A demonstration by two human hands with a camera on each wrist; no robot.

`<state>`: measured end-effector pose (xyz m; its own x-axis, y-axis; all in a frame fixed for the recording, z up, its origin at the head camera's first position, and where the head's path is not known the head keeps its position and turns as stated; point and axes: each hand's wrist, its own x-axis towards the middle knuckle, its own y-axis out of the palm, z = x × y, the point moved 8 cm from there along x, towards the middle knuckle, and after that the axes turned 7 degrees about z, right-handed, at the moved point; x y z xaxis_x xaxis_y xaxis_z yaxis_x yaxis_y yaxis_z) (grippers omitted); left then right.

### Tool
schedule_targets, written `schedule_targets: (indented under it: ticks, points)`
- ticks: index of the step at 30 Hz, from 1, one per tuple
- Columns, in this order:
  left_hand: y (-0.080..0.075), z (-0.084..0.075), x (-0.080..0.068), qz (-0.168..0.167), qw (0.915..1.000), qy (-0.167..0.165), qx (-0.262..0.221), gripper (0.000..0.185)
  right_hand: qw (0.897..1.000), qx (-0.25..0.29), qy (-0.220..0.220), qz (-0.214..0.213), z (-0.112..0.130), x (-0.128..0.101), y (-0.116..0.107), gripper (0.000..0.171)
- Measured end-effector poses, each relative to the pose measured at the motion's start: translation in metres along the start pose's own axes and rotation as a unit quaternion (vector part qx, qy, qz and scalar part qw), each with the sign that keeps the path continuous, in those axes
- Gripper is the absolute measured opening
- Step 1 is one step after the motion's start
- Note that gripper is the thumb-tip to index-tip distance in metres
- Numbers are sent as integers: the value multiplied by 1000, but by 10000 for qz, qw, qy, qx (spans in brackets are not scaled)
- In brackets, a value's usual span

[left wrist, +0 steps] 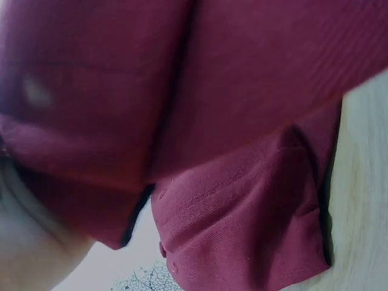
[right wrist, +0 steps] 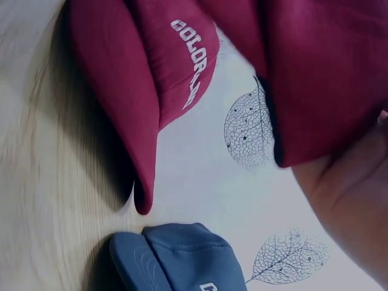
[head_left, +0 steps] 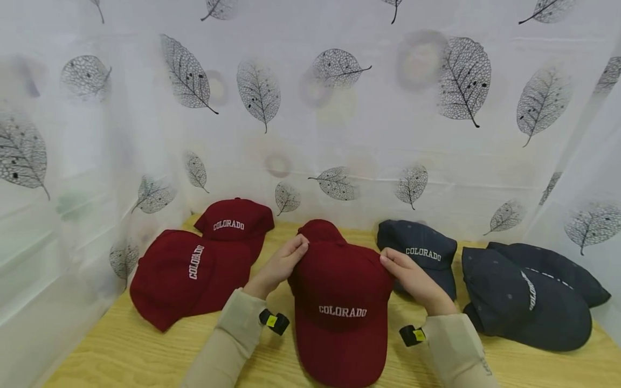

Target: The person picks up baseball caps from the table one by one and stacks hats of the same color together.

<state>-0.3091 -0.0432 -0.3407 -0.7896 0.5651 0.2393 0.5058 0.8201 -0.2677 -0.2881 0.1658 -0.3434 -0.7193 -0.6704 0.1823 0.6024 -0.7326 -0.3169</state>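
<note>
We see both hands on one red cap (head_left: 342, 302) that sits in the middle of the wooden table (head_left: 121, 350), its brim toward us and the white word COLORADO facing up. The left hand (head_left: 281, 264) pinches the cap's rear left edge, fingers curled over the cloth with the thumb beneath as far as we can tell. The right hand (head_left: 412, 280) grips the rear right edge in the same way, fingertips (head_left: 385, 261) pressed onto the crown. Neither hand is spread; both are closed on the fabric. Whether the back of the cap is lifted off the table or resting on it we cannot tell from the head view.

From the left wrist we see little but blurred red cloth (left wrist: 200, 121) filling the view, with a strip of table (left wrist: 364, 200) at the right; the fingers themselves are not clear there. From the right wrist, the held cap's edge (right wrist: 327, 79) lies over the palm (right wrist: 351, 206), with another red cap (right wrist: 151, 79) and a dark blue cap (right wrist: 170, 257) on the table (right wrist: 42, 182) beyond.

To the left of the held cap lie two more red caps, one (head_left: 179, 275) nearer us and one (head_left: 235, 221) behind, overlapping it. To the right sits a navy cap (head_left: 422, 253), just beside the right hand, and farther right two more navy caps (head_left: 524, 302) stacked together. A white curtain printed with leaves (head_left: 310, 108) hangs behind the table.
</note>
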Motion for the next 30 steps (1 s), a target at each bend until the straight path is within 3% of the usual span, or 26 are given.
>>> schedule_targets:
  ticks: [5, 10, 19, 22, 26, 30]
  points:
    - [-1, 13, -1, 173, 9975, -462, 508, 19, 9968, -485, 562, -296, -11, 2, -5, 27]
    - [-4, 34, -2, 148, 9905, -989, 940, 18, 9881, -1188, 962, -181, -24, 3, -5, 26]
    - [-5, 47, -3, 206, 9831, -1253, 1317, 16, 9790, -1690, 1140, -17, -36, 3, -1, 23]
    - [-11, 47, -4, -78, 9801, -1223, 1562, 13, 9774, -1767, 1157, -24, -36, 3, -1, 22]
    - [-27, 50, -7, -952, 9699, -1434, 1724, 11, 9754, -1846, 1203, -54, -37, 3, -1, 21]
    - [-37, 59, -11, -1650, 9628, -1839, 1091, 30, 9748, -1881, 1195, -61, -35, 2, -1, 20]
